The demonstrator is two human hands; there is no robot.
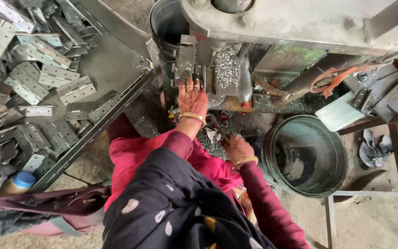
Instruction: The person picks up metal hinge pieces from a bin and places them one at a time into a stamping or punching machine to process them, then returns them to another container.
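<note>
My left hand [191, 97], with rings and a gold bangle, reaches up to the grey press machine [272, 20]. Its fingertips hold a small perforated metal bracket [186, 60] at the machine's front. My right hand [237, 147], also with a bangle, sits lower by my lap, closed around a thin dark rod [216, 127]. Metal shavings [226, 69] lie on the machine bed and under both hands. Pink sleeves and a dark dotted scarf cover my arms and chest.
A sloped metal tray [111, 69] on the left holds several perforated brackets [47, 78]. A round green-grey tub [306, 157] stands at the right, another drum [169, 23] behind the press. An orange strap [335, 76], a blue-capped bottle [21, 180] and sandals [374, 147] lie about.
</note>
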